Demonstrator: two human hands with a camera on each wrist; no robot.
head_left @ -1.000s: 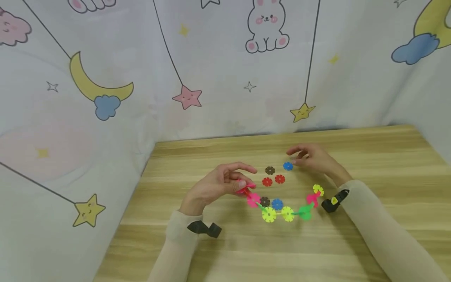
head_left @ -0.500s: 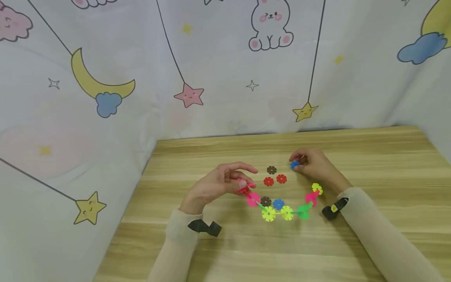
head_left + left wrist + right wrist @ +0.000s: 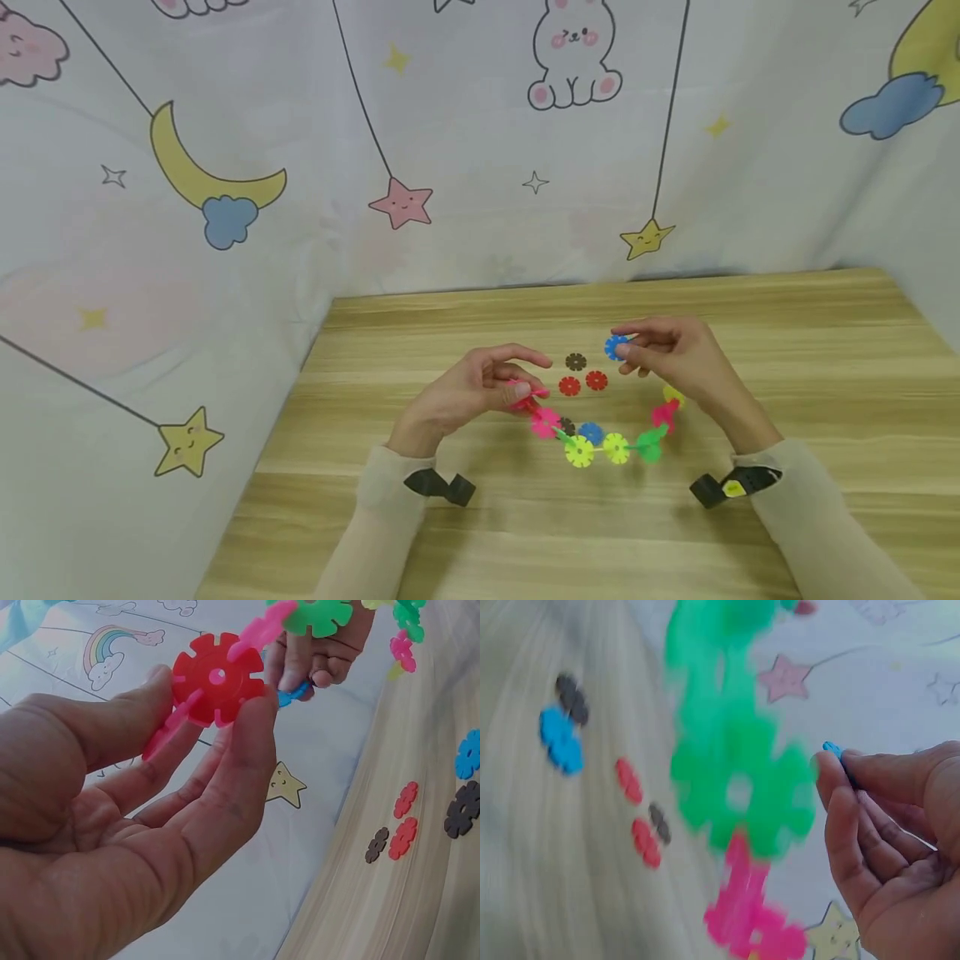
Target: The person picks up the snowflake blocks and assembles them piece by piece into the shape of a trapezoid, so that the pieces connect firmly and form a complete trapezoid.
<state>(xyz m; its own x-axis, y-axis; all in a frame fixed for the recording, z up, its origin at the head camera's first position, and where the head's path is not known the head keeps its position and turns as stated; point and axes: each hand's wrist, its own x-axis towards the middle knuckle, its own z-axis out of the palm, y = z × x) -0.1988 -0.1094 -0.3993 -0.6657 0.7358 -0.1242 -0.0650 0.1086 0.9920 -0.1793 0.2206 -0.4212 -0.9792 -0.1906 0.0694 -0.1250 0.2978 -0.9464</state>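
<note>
My left hand (image 3: 468, 392) pinches one end of a chain of interlocking plastic snowflake discs (image 3: 579, 452), coloured red, pink, yellow and green. In the left wrist view the thumb and a finger grip a red disc (image 3: 210, 679), with pink discs slotted into it. The chain curves in front of me toward my right hand (image 3: 686, 354), its far yellow disc (image 3: 672, 397) partly covered by that hand. Between right thumb and fingers is a loose blue snowflake disc (image 3: 615, 347), seen edge-on in the right wrist view. This blue disc and the chain are apart.
Two red discs (image 3: 570, 386) and a dark brown disc (image 3: 575, 362) lie on the wooden table (image 3: 420, 325) between my hands. Behind the chain lie another blue disc (image 3: 590, 433) and a partly hidden brown one (image 3: 567, 427). A printed curtain (image 3: 480, 242) borders the table's back.
My right hand has taken the blue disc from the table and turned it to face me, shifting slightly left. My left hand stays nearly still with the chain.
</note>
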